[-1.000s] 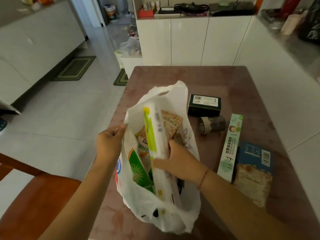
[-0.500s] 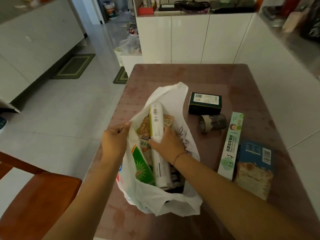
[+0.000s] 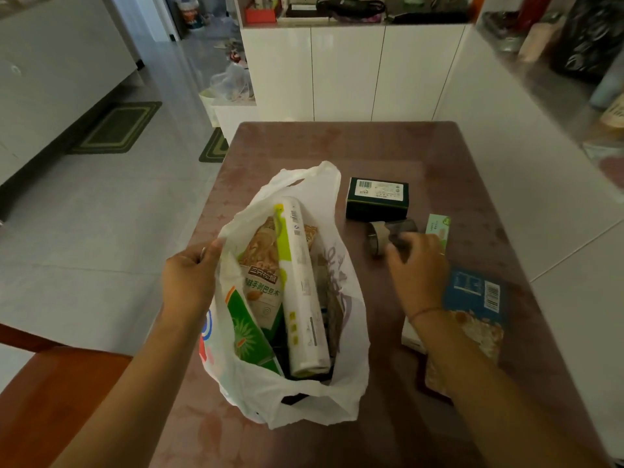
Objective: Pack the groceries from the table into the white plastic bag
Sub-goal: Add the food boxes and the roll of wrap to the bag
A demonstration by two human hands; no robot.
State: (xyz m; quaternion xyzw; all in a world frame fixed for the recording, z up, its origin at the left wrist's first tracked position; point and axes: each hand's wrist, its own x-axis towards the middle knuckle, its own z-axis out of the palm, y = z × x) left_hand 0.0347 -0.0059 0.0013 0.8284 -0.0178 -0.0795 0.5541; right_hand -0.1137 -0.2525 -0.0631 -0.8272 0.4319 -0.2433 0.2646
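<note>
Small dark cylindrical jar (image 3: 391, 235) lies right of the white plastic bag (image 3: 290, 332). Right hand (image 3: 417, 265) fingers curl onto it, grip unconfirmed. Left hand (image 3: 189, 282) pinches the bag's rim. Jar probably light, rigid, prone to rolling; grasp around its body.

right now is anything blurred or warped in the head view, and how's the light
Head view: the right hand and the small jar at its fingertips are smeared by motion; the white plastic bag and the left hand on its rim are sharp. Wide-angle bending curves the counter at right. Light is dim and soft, with a faint sheen on the table.
</note>
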